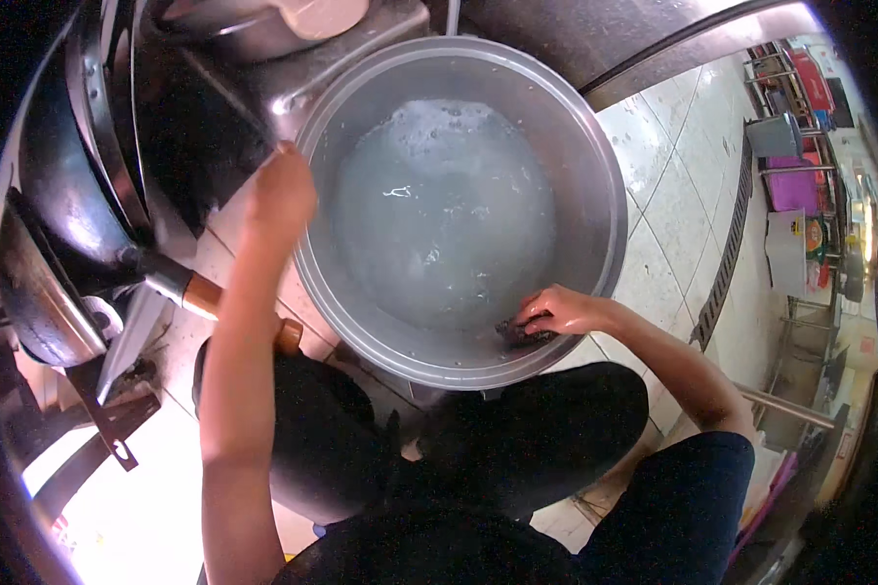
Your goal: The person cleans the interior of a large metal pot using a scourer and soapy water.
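A large round metal pot [585, 212] stands before my knees, holding cloudy water [446, 219] with foam [446, 128] toward its far side. Inside the near right wall, my right hand [556, 311] grips a dark mesh scouring pad [519, 333] just above the waterline. My left hand [282, 190] is curled at the pot's left rim, slightly blurred. Its fingertips are hidden, so whether it grasps the rim or something else cannot be made out.
Dark woks [73, 168] with a wooden handle [203, 295] hang or lean at left, close to my left forearm. A metal counter [336, 58] borders the pot's far side. White floor tiles [673, 183] and a drain grate [728, 241] lie right, before loaded shelves [790, 175].
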`<state>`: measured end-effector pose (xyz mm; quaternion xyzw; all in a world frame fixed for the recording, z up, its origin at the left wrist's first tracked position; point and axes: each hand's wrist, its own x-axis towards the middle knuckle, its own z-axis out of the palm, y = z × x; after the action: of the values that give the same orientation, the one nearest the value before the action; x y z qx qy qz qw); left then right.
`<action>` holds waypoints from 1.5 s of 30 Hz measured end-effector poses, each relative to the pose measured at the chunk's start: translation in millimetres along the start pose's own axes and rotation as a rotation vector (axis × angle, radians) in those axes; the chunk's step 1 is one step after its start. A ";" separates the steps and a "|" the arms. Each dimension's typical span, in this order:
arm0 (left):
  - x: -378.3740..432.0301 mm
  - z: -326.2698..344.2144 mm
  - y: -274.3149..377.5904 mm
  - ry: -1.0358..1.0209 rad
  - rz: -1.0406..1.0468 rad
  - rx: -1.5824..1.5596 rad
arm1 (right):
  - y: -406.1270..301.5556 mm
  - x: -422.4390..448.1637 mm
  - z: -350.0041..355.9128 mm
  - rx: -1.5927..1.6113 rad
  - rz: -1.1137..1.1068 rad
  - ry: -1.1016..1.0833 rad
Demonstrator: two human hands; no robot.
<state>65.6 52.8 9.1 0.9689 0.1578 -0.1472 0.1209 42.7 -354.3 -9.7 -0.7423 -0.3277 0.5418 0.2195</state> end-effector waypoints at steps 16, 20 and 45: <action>-77.3 128.3 182.6 -0.611 0.163 -1.562 | 9.8 -21.9 -62.9 -0.174 -0.029 1.376; -83.1 144.9 217.0 -0.338 0.519 -0.868 | 75.7 -27.6 -116.2 -0.507 0.221 1.710; -54.2 166.0 323.5 0.034 0.501 -1.404 | 80.2 -2.9 -122.1 0.257 0.131 1.522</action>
<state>85.9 -306.3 -66.5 0.6727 -0.0088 0.0355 0.7390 177.8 -408.1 -23.6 -0.8968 0.0231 -0.0718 0.4360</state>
